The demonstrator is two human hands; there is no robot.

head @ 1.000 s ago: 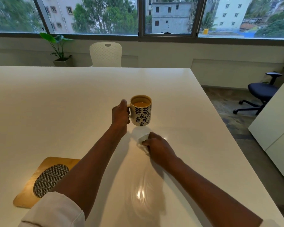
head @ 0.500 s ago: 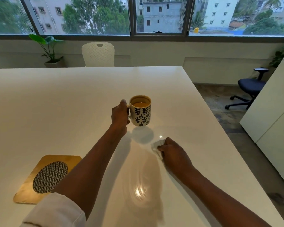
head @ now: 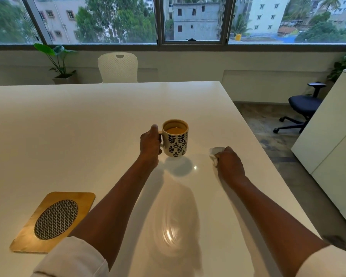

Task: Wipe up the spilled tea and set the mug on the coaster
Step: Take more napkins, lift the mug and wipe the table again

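Left hand gripping; right hand fisted, both arms outstretched.

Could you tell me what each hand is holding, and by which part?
Left hand grips the mug by its handle; right hand clutches a crumpled tissue.

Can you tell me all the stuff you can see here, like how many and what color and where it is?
mug: one, cream with dark blue leaves, tea inside, middle of the table, lifted
coaster: one, tan wood with a black-and-white woven oval, near left of the table
tissue: one, white, crumpled, right of the mug
table: one, white, glossy
white chair: one, far side of the table
office chair: one, dark blue, on the floor at right
potted plant: one, green, by the window at left
cabinet: one, white, far right
left hand: grips the mug's handle
right hand: holds the tissue on the table
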